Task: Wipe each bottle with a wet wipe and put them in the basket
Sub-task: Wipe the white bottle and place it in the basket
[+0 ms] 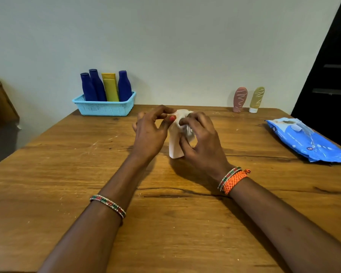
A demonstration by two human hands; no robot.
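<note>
A white bottle [175, 148] stands on the wooden table [165, 223] between my hands, its upper part wrapped in a white wet wipe [186, 125]. My right hand [200, 142] grips the wipe against the bottle. My left hand [151, 131] touches the bottle's top with thumb and curled fingers. A light-blue basket [104, 108] at the back left holds three dark-blue bottles [124, 86] and a yellow bottle [110, 87]. A pink bottle [240, 99] and a yellow-green bottle [256, 99] stand against the wall at the back right.
A blue wet-wipe pack [307, 140] lies at the table's right edge. A wooden piece of furniture [0, 103] stands off the table to the left. A dark door frame [331, 75] rises at the far right.
</note>
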